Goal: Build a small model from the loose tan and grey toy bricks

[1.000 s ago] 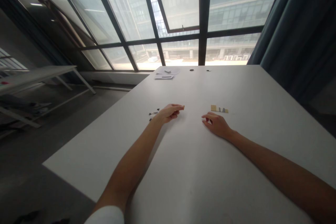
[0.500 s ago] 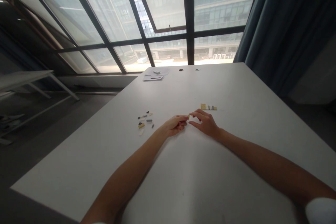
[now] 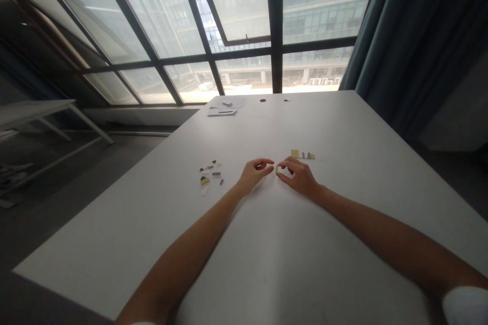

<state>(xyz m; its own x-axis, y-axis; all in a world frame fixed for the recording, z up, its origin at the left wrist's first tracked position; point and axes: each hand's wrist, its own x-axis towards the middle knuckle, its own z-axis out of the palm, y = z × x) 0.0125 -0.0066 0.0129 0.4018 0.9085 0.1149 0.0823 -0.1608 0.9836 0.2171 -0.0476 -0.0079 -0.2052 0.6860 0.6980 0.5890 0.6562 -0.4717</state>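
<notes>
Over the middle of the white table (image 3: 305, 244), my right hand (image 3: 299, 175) pinches a small yellowish building-block piece (image 3: 277, 169) between thumb and fingertips. Just left of it, my left hand (image 3: 257, 172) has its thumb and forefinger apart, with nothing between them. Beyond my right hand lies a yellowish plate with grey pieces on it (image 3: 295, 153). Several small loose pieces are scattered to the left of my left hand, among them a yellow brick (image 3: 205, 181), a grey bar (image 3: 216, 173) and a whitish flat piece (image 3: 205, 190).
Papers (image 3: 222, 111) with a small white object (image 3: 227, 104) lie at the far left of the table. A dark round spot (image 3: 263, 100) shows near the far edge. Windows stand behind, and a dark blue curtain (image 3: 400, 51) hangs at the right.
The small yellowish piece has passed from my left fingertips to my right ones. My left thumb and forefinger have opened and drawn slightly away.
</notes>
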